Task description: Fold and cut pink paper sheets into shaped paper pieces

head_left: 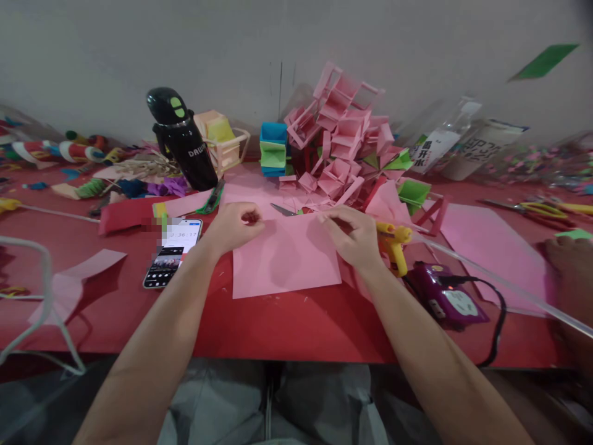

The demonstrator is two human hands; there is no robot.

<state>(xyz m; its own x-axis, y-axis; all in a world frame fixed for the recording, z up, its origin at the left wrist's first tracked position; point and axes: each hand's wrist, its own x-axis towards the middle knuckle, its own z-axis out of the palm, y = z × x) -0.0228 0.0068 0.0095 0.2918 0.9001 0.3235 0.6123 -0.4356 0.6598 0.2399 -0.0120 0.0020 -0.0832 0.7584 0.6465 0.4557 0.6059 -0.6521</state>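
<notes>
Left grip (235, 226) curled, right grip (354, 236) angled inward, both at pink sheet (286, 262); grasp unclear.

Front and centre on the counter (287, 337), a sheet (282, 269); behind it, piled paper models (345, 136), with a bottle (445, 136) to their right. Left of the sheet, a phone (173, 256), a flask (189, 151) behind. To the right, a glue gun (393, 242), then a device (447, 296); farther right, a second sheet (495, 250), scissors (504, 206) beyond.
</notes>
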